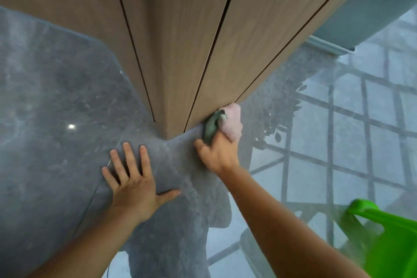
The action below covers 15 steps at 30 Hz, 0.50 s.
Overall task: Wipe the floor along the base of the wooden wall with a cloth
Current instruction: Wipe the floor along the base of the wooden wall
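my right hand (pixel 220 153) is clamped round the cloth (pixel 225 124), jammed against the wooden wall (pixel 180 40) base; left hand (pixel 133 178) splayed flat on the glossy floor (pixel 45 97); that palm could slip, or I'll scuff the panel

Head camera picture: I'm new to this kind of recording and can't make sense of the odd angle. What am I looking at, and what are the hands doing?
There is no machine here. A person wears a wide-angle camera on the head, so you look down along their own bare arms, and the lens bends straight lines. The brown panels with dark grooves are the wooden wall, seen from above; it meets a glossy grey floor that mirrors a window grid on the right. The left hand lies flat on the floor, fingers spread, holding nothing, apparently as support. The right hand grips a cloth, pink and green, pressed against the floor at the wall's base. It looks blurred, probably from motion. The green thing at lower right is too blurred to name.
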Available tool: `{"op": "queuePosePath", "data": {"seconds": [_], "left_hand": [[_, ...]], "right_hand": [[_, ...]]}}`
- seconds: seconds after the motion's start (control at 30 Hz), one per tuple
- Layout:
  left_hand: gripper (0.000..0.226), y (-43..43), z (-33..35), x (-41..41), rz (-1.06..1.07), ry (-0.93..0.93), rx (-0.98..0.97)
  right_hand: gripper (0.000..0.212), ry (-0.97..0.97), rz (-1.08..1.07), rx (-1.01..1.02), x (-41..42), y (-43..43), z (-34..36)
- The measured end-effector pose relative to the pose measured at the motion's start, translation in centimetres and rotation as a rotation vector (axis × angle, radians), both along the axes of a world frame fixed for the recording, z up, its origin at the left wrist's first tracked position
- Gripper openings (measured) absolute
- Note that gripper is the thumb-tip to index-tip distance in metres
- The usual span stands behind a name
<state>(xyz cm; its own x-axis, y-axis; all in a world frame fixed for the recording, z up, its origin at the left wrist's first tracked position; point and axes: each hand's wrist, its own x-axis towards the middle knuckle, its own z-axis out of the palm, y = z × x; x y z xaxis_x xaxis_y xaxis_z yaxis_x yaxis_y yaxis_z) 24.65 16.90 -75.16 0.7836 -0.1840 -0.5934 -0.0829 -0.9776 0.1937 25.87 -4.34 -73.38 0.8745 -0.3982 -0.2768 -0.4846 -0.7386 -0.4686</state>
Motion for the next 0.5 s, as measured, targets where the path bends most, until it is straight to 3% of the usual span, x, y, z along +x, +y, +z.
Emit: {"op": "queuePosePath", "data": {"seconds": [0.1,0.17,0.27,0.3,0.4,0.5], "left_hand": [[0.136,0.1,-0.3,0.4,0.008,-0.001,-0.003],[0.132,0.2,-0.4,0.5,-0.001,-0.010,0.022],[0.139,0.2,0.1,0.5,-0.004,0.009,0.012],[0.140,0.2,0.3,0.5,-0.005,0.015,0.022],[0.142,0.1,0.3,0.8,-0.001,0.021,0.022],[0.142,0.3,0.3,0.8,-0.003,0.049,0.007]], "right_hand": [[0.102,-0.033,0.199,0.048,-3.4,6.7,-0.6],[0.092,-0.071,0.369,0.007,-4.8,8.1,-1.5],[0.067,-0.131,0.685,-0.273,-4.2,4.5,-2.4],[0.064,-0.119,0.702,-0.361,-3.8,2.2,-2.6],[0.064,0.047,0.443,-0.488,-2.4,-5.4,-2.3],[0.065,0.120,0.158,-0.301,-1.3,-8.2,-0.7]]}}
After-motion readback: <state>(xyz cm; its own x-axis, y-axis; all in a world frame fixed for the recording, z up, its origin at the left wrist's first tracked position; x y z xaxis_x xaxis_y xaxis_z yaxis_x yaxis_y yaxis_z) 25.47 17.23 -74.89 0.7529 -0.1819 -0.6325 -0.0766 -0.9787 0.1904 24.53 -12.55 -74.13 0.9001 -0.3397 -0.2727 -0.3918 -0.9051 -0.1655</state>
